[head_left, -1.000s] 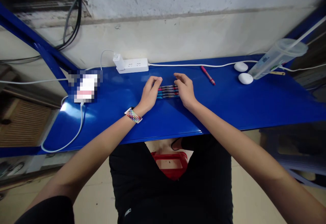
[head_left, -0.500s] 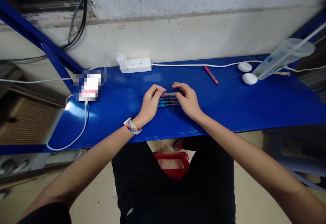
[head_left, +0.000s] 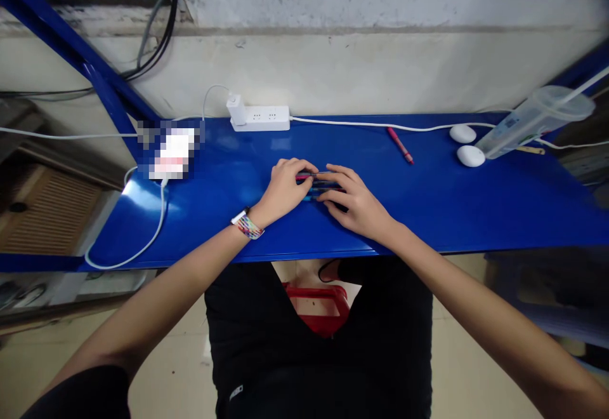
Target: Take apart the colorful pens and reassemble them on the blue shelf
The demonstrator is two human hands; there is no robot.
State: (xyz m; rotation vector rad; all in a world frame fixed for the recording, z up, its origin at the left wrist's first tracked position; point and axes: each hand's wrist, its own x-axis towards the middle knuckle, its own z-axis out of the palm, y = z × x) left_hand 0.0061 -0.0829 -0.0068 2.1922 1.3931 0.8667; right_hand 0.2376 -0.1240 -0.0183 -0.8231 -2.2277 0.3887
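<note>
A small row of coloured pens lies side by side on the blue table. My left hand, with a colourful wristband, presses its fingers on the row's left end. My right hand lies flat over the right part, fingers spread across the pens and covering most of them. Both hands touch the pens on the tabletop; neither lifts them. A single red pen lies apart, further back to the right.
A white power strip with a plugged charger sits at the back edge, cables running left and right. Two white oval objects and a tipped clear plastic container lie at the right. A blurred device sits at the left. A red stool shows below.
My hands drew together over the pens. The right hand slid left and flattened on top of them, hiding most of the row. The camera view shifted slightly.
</note>
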